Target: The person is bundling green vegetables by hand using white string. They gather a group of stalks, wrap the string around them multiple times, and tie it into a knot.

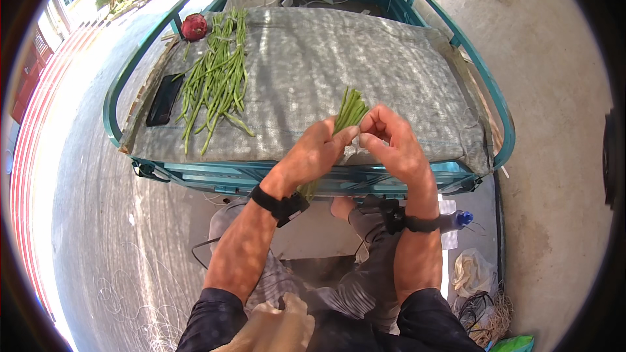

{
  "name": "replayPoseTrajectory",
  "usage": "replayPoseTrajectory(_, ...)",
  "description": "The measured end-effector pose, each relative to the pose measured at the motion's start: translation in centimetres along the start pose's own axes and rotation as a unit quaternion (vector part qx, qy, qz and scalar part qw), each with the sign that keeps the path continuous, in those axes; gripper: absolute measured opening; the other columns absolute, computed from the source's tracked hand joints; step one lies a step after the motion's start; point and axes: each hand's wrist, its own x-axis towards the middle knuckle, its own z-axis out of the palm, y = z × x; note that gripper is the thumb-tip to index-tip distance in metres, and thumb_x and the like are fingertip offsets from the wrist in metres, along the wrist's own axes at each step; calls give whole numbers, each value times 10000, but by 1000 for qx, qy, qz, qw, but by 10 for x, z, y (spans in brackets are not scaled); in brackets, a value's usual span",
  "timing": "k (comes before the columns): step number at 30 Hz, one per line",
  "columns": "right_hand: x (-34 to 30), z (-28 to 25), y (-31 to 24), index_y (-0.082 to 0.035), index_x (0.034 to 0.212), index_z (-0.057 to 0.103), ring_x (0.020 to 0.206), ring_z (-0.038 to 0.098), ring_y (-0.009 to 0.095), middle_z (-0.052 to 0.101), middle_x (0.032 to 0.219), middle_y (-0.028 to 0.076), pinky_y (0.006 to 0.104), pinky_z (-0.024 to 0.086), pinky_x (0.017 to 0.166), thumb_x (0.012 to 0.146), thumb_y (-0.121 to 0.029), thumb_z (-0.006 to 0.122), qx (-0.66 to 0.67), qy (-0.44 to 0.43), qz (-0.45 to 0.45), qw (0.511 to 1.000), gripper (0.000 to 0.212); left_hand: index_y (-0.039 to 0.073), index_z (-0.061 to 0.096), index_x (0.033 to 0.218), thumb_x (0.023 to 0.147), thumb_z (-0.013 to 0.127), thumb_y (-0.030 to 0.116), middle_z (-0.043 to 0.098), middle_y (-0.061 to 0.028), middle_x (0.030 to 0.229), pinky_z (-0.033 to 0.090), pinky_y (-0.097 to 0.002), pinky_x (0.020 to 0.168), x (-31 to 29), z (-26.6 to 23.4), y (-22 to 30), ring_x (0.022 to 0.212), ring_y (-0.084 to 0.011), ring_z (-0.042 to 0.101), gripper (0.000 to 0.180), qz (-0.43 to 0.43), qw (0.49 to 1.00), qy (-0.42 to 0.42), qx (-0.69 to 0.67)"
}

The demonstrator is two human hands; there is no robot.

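My left hand [314, 151] is wrapped round a bundle of long green beans [351, 108], held upright over the near edge of the covered cart bed. The bundle's cut-looking tips stick out above the fingers, and its lower part shows under the left wrist. Close beside it, my right hand [395, 145] has thumb and forefinger pinched together against the bundle's right side. Whatever sits in that pinch is too small to make out; a pale, translucent bit shows just below. More long beans [216, 81] lie loosely in a pile at the left of the bed.
A grey woven sheet [306, 58] covers the bed inside teal rails [486, 85]. A red round fruit [194, 27] and a black phone [164, 100] lie by the pile. At lower right are a blue-capped bottle [462, 219], a plastic bag [472, 272] and tangled fibres [499, 316].
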Motion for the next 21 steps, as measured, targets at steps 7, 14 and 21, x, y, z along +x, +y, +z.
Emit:
replayPoseTrajectory(7, -6, -22, -11, -27, 1017, 598, 706, 518, 82, 565, 783, -12, 255, 437, 674, 956, -79, 606, 259, 14, 79, 962, 81, -44, 616, 984, 1071, 613, 319, 541, -39, 706, 421, -353, 596, -8, -6, 15, 673, -126, 480, 373, -4, 995, -42, 90)
replayPoseTrajectory(14, -8, -26, -34, -12, 1064, 638, 728, 612, 94, 695, 889, 50, 252, 506, 676, 974, -23, 647, 170, 7, 30, 985, 91, -13, 640, 1118, 1037, 620, 296, 664, -187, 837, 496, -442, 738, 0, 0, -15, 802, -311, 655, 320, 139, 973, -114, 145)
replayPoseTrajectory(21, -4, -35, -23, 16, 1068, 681, 896, 720, 117, 718, 925, 46, 278, 569, 793, 939, -8, 699, 92, -70, 37, 993, 133, 36, 673, 1169, 1033, 616, 288, 726, -174, 961, 514, -430, 839, -7, 7, -11, 920, -331, 684, 292, 84, 934, -252, 240)
